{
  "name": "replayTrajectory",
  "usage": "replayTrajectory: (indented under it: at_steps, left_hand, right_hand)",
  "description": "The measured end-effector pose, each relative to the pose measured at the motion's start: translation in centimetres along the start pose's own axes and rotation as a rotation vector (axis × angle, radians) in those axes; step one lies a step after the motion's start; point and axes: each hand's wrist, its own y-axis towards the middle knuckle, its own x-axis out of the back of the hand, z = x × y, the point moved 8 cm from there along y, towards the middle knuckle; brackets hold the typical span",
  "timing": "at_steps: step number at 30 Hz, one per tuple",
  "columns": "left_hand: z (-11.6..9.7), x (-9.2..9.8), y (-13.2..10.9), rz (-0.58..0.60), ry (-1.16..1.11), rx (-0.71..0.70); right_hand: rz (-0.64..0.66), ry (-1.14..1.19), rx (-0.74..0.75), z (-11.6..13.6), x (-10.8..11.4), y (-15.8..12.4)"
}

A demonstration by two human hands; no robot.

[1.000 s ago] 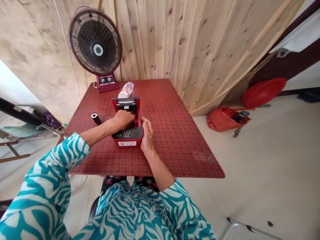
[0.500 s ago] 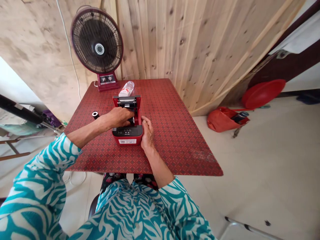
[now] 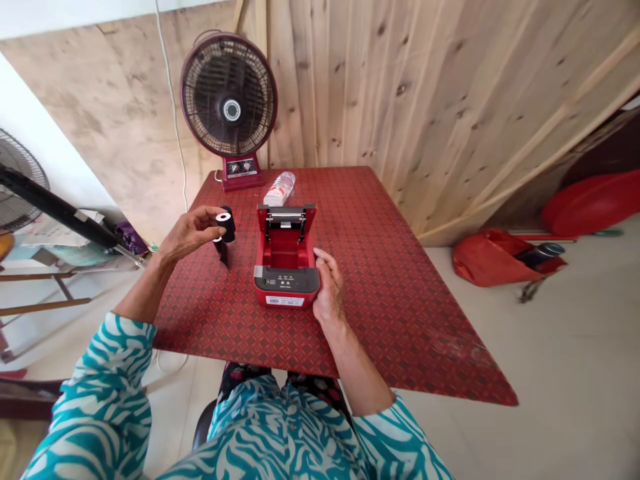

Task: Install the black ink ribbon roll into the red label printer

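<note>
A small red-and-black printer (image 3: 287,288) sits on the table with its lid (image 3: 286,217) raised. Its red inner bay (image 3: 289,257) is bare. To the left of it, my left hand (image 3: 193,232) is closed, thumb and fingers pinching a black roll with a white core (image 3: 227,225) above the table. Just below that roll, a white end (image 3: 217,240) and a black strip (image 3: 223,257) show, partly hidden by my fingers; I cannot tell whether they belong to a second roll. My right hand (image 3: 329,287) is closed against the printer's right side, fingers along its wall.
The red patterned table (image 3: 400,320) carries a fan (image 3: 230,107) at its back left and a plastic bottle (image 3: 280,189) lying behind the printer. A wooden wall (image 3: 350,87) rises behind. On the floor at right lies an orange bag (image 3: 485,260).
My left hand has come out of the printer's bay and moved left, bringing the black roll with it. My right hand stays at the printer's side. The camera view has shifted.
</note>
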Motion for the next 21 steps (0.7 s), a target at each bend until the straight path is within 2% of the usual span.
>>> replayTrajectory:
  at_steps: [3, 6, 9, 12, 17, 19, 21]
  left_hand:
    - [1.6, 0.1, 0.8, -0.041, -0.109, 0.010]
    - [2.5, -0.4, 2.2, -0.054, -0.090, 0.001]
    - [4.0, -1.4, 4.1, -0.062, 0.070, 0.022]
    - [6.3, -2.2, 5.7, -0.064, 0.244, 0.099]
    - [10.0, -2.8, 6.7, -0.006, 0.419, 0.213]
    - [10.4, -2.7, 6.8, 0.006, 0.463, 0.220]
    - [9.8, -2.4, 6.6, 0.023, 0.492, 0.201]
  right_hand:
    - [-0.006, -0.015, -0.011, 0.1, 0.1, 0.0]
    - [-0.002, -0.041, 0.000, 0.2, 0.2, 0.1]
    - [0.001, -0.043, 0.008, 0.2, 0.2, 0.1]
    - [-0.002, -0.040, -0.003, 0.2, 0.2, 0.0]
    - [-0.016, -0.045, -0.008, 0.2, 0.2, 0.0]
    - [-0.017, -0.040, -0.011, 0.1, 0.1, 0.0]
    - [-0.012, -0.034, -0.018, 0.0, 0.1, 0.0]
